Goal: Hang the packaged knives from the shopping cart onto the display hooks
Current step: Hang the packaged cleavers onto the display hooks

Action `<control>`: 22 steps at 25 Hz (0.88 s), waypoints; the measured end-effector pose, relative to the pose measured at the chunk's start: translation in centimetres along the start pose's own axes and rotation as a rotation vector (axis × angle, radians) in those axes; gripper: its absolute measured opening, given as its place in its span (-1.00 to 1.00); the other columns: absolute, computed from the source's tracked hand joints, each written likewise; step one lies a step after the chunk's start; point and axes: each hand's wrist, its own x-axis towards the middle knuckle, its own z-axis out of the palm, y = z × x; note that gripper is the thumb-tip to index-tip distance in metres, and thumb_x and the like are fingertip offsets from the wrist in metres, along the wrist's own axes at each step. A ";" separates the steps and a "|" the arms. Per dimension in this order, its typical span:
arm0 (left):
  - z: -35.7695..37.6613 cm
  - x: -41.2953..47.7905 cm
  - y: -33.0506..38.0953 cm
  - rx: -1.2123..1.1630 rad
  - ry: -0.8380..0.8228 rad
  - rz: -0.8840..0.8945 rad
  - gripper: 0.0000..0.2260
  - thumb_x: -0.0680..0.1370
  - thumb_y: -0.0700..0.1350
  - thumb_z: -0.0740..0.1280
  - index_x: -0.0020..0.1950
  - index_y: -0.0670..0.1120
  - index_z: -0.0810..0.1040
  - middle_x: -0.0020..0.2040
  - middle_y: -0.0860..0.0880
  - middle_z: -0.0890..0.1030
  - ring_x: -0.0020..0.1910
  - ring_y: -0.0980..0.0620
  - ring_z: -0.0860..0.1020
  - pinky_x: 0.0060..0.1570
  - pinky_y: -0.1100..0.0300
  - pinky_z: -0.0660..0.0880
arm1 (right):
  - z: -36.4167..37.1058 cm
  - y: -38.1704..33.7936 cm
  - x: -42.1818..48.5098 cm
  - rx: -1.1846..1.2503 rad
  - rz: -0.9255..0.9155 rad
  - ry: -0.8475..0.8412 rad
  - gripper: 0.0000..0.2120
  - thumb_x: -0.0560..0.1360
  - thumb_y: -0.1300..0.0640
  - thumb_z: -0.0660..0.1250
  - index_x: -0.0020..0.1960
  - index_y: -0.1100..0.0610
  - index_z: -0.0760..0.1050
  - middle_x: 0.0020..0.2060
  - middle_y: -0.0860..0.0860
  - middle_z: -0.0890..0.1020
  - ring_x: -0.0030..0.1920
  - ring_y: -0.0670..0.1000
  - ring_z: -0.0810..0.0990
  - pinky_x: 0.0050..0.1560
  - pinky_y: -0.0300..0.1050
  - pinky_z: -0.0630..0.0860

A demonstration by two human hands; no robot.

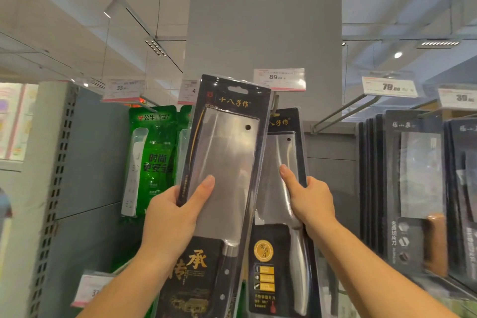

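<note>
**Store aisle at a grey pillar, a knife pack raised in each hand**

Left hand grips the front packaged cleaver, fingers curled round its left edge. The pack tilts right. Right hand grips the rear packaged cleaver the same way, with the pack's top just under the 89 price tag. Boxed knives hang to the right.

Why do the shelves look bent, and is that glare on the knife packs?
Head view: the wide-angle lens bows the perforated upright at left; soft sheen, not harsh glare, lies on the front knife pack and rear knife pack; price tags at the right edge are blurred.
</note>
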 end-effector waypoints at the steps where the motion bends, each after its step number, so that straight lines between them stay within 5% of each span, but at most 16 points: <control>1: 0.1 -0.1 -0.1 0.022 0.000 -0.001 -0.38 0.24 0.57 0.37 -0.13 0.03 0.69 -0.19 0.10 0.73 -0.23 0.14 0.70 -0.29 0.20 0.61 | 0.3 0.2 0.7 -0.004 0.029 -0.029 -0.06 0.44 -0.50 0.24 0.47 0.26 0.40 0.41 0.16 0.51 0.38 0.23 0.49 0.23 0.08 0.45; 5: 0.1 -0.5 -0.7 0.074 -0.003 -0.031 -0.22 0.16 0.61 0.35 -0.09 -0.06 0.69 -0.17 -0.04 0.73 -0.18 -0.03 0.71 -0.10 -0.16 0.66 | 1.0 0.8 2.1 0.004 0.142 -0.135 -0.09 0.39 -0.55 0.24 0.38 0.20 0.48 0.22 0.13 0.62 0.16 0.19 0.59 0.23 0.13 0.54; 7: 0.1 -0.8 -1.0 0.074 -0.001 -0.052 -0.16 0.16 0.61 0.35 -0.06 -0.14 0.67 -0.16 -0.08 0.72 -0.16 -0.09 0.70 -0.06 -0.23 0.64 | 0.9 0.6 2.2 -0.003 0.180 -0.172 -0.07 0.41 -0.53 0.26 0.46 0.19 0.41 0.31 0.11 0.57 0.18 0.18 0.56 0.26 0.10 0.50; 10: 0.1 -1.3 -1.0 0.038 -0.026 -0.078 -0.31 0.17 0.56 0.37 -0.13 -0.04 0.68 -0.19 0.01 0.73 -0.22 0.03 0.71 -0.07 -0.14 0.67 | 0.6 -0.1 1.7 -0.076 0.216 -0.238 -0.05 0.49 -0.48 0.20 0.55 0.25 0.27 0.49 0.17 0.41 0.39 0.24 0.46 0.36 0.11 0.44; 14: 1.1 -2.0 -1.6 0.009 -0.088 -0.094 -0.30 0.22 0.57 0.38 -0.15 -0.07 0.69 -0.22 0.02 0.73 -0.25 0.05 0.71 -0.17 0.01 0.67 | 0.0 0.9 -1.4 -0.347 0.167 -0.152 -0.23 0.58 -0.41 0.05 0.52 0.15 0.33 0.41 0.16 0.49 0.35 0.22 0.47 0.33 0.08 0.42; 17: 3.9 -3.1 -1.7 -0.018 -0.131 -0.117 -0.49 0.28 0.48 0.37 -0.19 0.06 0.72 -0.25 0.13 0.72 -0.28 0.17 0.68 -0.30 0.24 0.59 | -1.7 0.6 -5.2 0.010 0.131 -0.109 -0.36 0.60 -0.41 -0.08 0.24 -0.02 0.56 0.29 -0.01 0.61 0.18 0.00 0.58 0.25 0.02 0.45; 19: 6.3 -4.0 -1.8 -0.035 -0.146 -0.140 -0.53 0.29 0.45 0.36 -0.22 0.07 0.70 -0.25 0.16 0.72 -0.28 0.20 0.67 -0.20 0.13 0.61 | -3.4 0.6 -7.0 0.237 0.158 -0.099 -0.32 0.57 -0.47 -0.08 0.24 -0.08 0.61 0.27 -0.14 0.61 0.28 -0.06 0.57 0.37 0.03 0.41; 22: 10.1 -5.5 -2.2 -0.032 -0.156 -0.160 -0.51 0.31 0.48 0.32 -0.22 0.06 0.64 -0.25 0.07 0.70 -0.20 0.11 0.66 -0.08 0.03 0.60 | -5.9 1.9 -9.6 0.350 0.071 -0.251 -0.38 0.47 -0.52 0.11 0.12 -0.11 0.68 0.04 -0.13 0.74 0.10 -0.15 0.69 0.13 -0.13 0.57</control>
